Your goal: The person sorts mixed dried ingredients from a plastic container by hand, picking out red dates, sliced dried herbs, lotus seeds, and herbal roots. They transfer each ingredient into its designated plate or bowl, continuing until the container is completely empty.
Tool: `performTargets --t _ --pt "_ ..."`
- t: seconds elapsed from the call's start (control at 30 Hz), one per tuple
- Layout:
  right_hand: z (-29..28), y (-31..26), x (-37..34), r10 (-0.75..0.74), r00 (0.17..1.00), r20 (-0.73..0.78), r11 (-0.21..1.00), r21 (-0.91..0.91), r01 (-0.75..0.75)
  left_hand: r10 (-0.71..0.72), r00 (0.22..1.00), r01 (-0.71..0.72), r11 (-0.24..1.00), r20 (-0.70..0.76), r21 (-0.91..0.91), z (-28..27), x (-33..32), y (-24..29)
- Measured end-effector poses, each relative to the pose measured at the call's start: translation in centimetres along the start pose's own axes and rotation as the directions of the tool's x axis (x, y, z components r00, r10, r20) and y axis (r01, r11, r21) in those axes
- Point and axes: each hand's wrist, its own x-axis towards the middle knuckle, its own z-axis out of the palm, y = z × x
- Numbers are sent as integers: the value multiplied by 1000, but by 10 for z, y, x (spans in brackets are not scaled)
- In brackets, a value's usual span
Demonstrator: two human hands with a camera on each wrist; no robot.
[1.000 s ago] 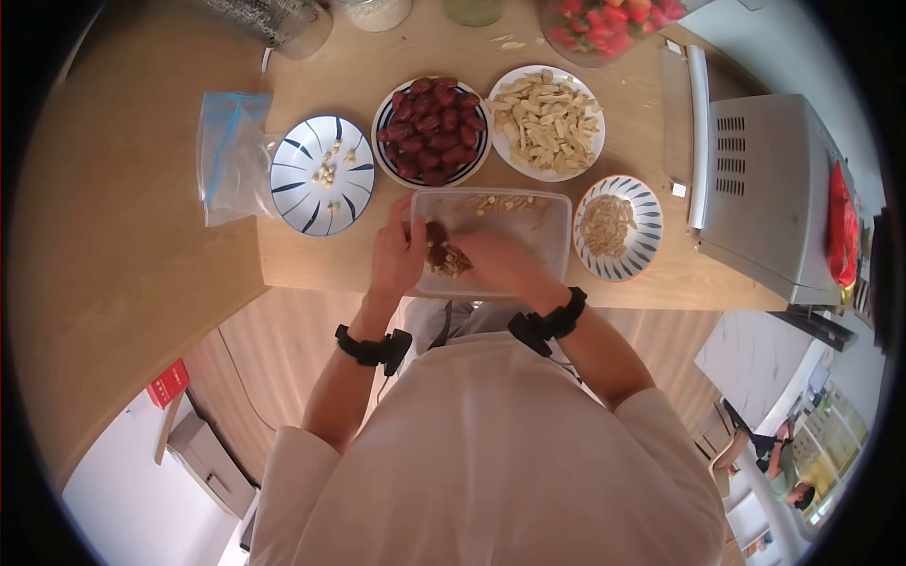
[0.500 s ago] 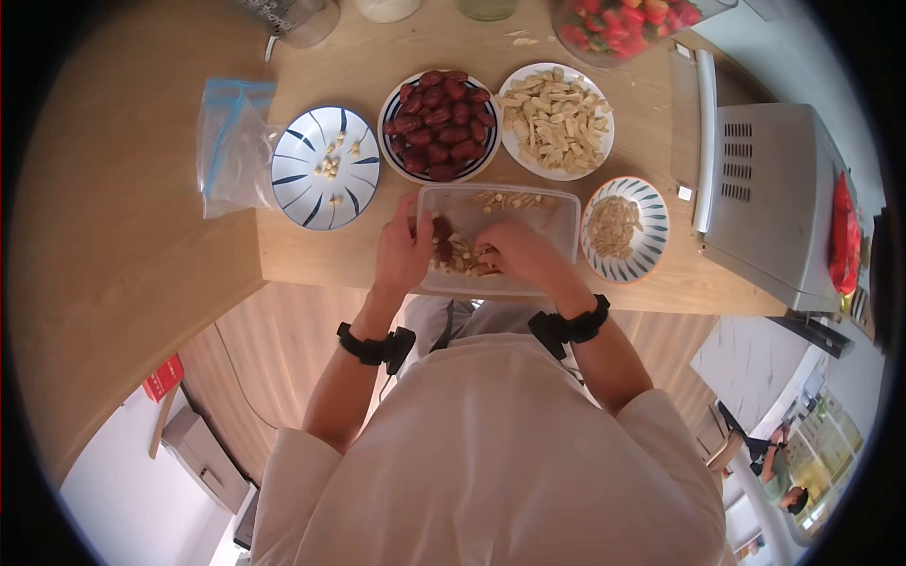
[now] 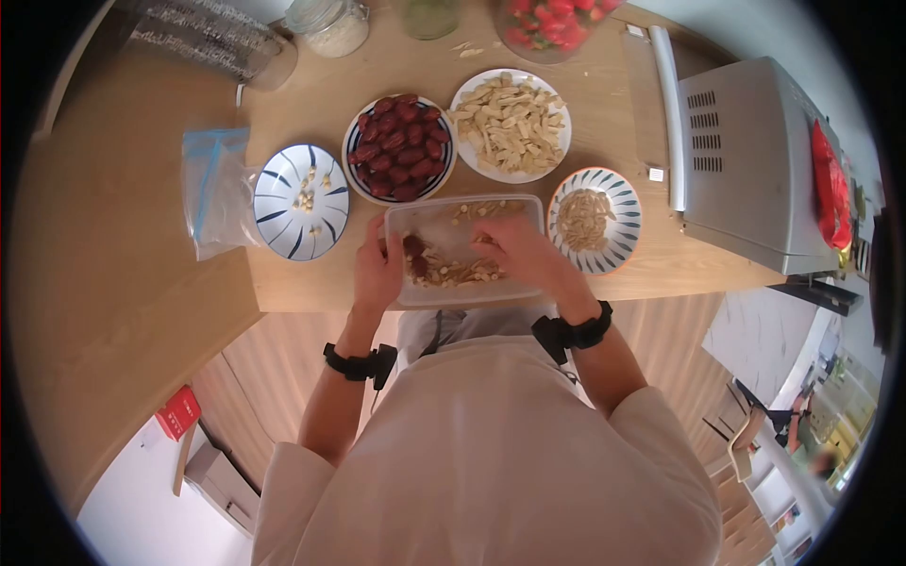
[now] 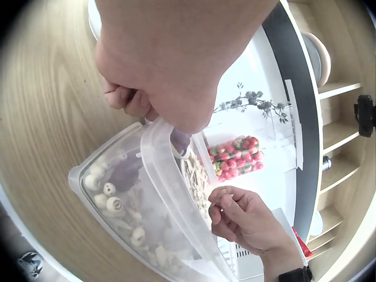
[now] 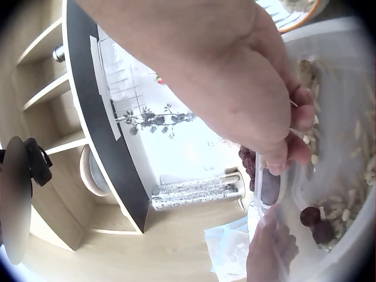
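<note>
A clear plastic container (image 3: 439,294) sits near the table's front edge. Inside it, two red dates (image 5: 320,231) lie among pale seeds and slices (image 3: 462,269), with another strip of slices (image 3: 491,209) along the far side. My left hand (image 3: 379,269) grips the container's left rim, fingers curled over it in the left wrist view. My right hand (image 3: 528,255) hangs over the container's right half. Its thumb and fingers (image 4: 226,197) come together at the tips around what looks like a small pale piece, mostly hidden by the fingers.
Behind the container stand a bowl of red dates (image 3: 397,156) and a plate of pale slices (image 3: 512,124). A plate (image 3: 274,203) with several seeds and a zip bag (image 3: 215,189) lie left, a bowl of thin strips (image 3: 585,222) right. Strawberries (image 3: 552,28) and a grey appliance (image 3: 746,170) are farther off.
My right hand has lifted from the heap of slices and moved back and right over the container. My left hand keeps its hold on the rim. The head view has shifted slightly.
</note>
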Motion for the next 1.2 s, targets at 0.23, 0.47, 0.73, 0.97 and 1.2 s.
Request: performTargets --t 0.23,0.47,0.73,0.97,1.2 --pt "-33 -12 -40 -76 972 -224 997 -50 66 -13 1000 13 1000 24 -1 -2 0 3" --pt "-78 16 -90 -17 860 -510 951 -273 -143 -11 1000 12 999 21 -48 0 0 1" --pt "-77 14 -105 116 842 -527 811 -440 -387 -29 999 28 999 17 31 -1 -1 4" --pt "-53 -32 -67 -148 910 -387 915 -403 -23 59 997 -54 995 -57 87 3 1 -13" --pt "4 -27 -29 -45 992 -115 905 -426 -8 81 996 -80 996 -44 28 1 -2 -3"
